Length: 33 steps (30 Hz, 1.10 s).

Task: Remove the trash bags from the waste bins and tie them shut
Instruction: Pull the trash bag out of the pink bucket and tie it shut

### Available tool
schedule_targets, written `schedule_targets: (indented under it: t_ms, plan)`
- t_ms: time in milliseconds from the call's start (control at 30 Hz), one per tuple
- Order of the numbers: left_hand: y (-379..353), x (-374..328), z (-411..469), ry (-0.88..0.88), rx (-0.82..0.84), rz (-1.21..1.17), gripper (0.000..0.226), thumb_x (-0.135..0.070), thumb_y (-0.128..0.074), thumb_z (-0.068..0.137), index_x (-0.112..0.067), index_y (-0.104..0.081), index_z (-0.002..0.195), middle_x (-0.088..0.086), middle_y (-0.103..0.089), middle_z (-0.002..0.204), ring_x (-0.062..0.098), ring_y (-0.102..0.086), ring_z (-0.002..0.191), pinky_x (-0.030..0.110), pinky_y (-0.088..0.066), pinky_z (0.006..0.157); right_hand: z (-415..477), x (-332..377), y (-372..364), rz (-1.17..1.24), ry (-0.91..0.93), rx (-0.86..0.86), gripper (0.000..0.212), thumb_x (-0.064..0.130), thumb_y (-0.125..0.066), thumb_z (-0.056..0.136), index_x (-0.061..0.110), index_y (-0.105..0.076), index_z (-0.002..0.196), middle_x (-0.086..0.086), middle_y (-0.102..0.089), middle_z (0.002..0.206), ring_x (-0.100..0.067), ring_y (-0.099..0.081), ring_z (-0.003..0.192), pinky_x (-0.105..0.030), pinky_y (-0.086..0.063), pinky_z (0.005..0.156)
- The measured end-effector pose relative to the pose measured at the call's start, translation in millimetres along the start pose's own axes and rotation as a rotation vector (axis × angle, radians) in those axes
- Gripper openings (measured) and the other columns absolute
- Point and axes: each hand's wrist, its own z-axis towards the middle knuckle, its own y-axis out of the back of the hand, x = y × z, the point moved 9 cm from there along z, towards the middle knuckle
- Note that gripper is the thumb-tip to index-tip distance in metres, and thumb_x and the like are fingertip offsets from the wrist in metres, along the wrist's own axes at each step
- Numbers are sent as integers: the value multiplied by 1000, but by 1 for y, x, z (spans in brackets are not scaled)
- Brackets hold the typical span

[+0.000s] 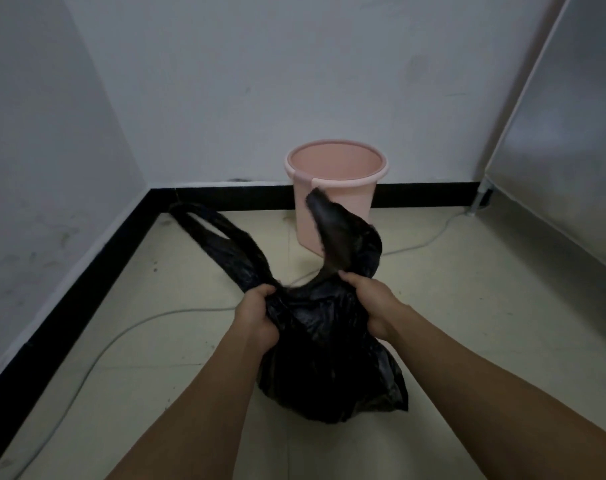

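Observation:
A black trash bag [329,362] rests on the pale floor in front of me, out of the bin. My left hand [258,317] grips the bag's left handle near its base; that long loop stretches away to the far left corner. My right hand [372,303] grips the right handle, which sticks up, blurred, in front of the bin. The pink waste bin [336,188] stands upright against the back wall, with no bag in it.
A thin white cable [121,336] snakes across the floor under the bag and toward the right. A shiny metal cabinet side [564,140] stands at the right. White walls with a black baseboard [86,271] close off the left and back.

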Motion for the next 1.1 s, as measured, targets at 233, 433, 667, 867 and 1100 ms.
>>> schedule_targets:
  t_ms: [233, 433, 667, 867, 1100]
  plan:
    - [6, 10, 10, 77, 91, 129, 42, -37, -68, 62, -9, -60, 93, 10, -57, 92, 29, -54, 97, 40, -45, 87, -10, 0, -23, -48, 12, 196, 37, 17, -69, 81, 3, -67, 116, -15, -73, 109, -33, -69, 103, -41, -54, 91]
    - [9, 20, 10, 114, 89, 270, 33, -26, -61, 88, -1, -66, 110, 21, -65, 116, 36, -65, 104, 43, -55, 82, -18, 8, -36, -195, 88, 231, 41, 19, -85, 70, 7, -71, 107, -11, -75, 103, -27, -71, 96, -34, -56, 82]
    - [29, 18, 12, 132, -19, 203, 28, -23, -57, 90, -4, -68, 107, 18, -70, 108, 34, -65, 100, 41, -55, 75, -24, 11, -32, 271, -42, 173, 27, 21, -54, 96, 1, -68, 108, -13, -72, 106, -26, -67, 96, -37, -53, 79]
    - [26, 16, 8, 66, 9, 68, 16, -19, -52, 93, -9, -63, 87, 10, -71, 83, 29, -65, 80, 39, -51, 67, -16, 10, -24, 555, -129, 121, 32, 30, -48, 97, 12, -46, 72, 2, -39, 44, -13, -47, 42, -23, -42, 53]
    - [-17, -3, -7, -239, 80, 655, 38, -31, -56, 93, -13, -50, 60, -1, -42, 43, 18, -40, 46, 29, -32, 56, 7, -28, 17, 239, -223, -104, 38, 46, -46, 99, 13, -41, 81, 0, -34, 35, -9, -28, 24, -13, -28, 30]
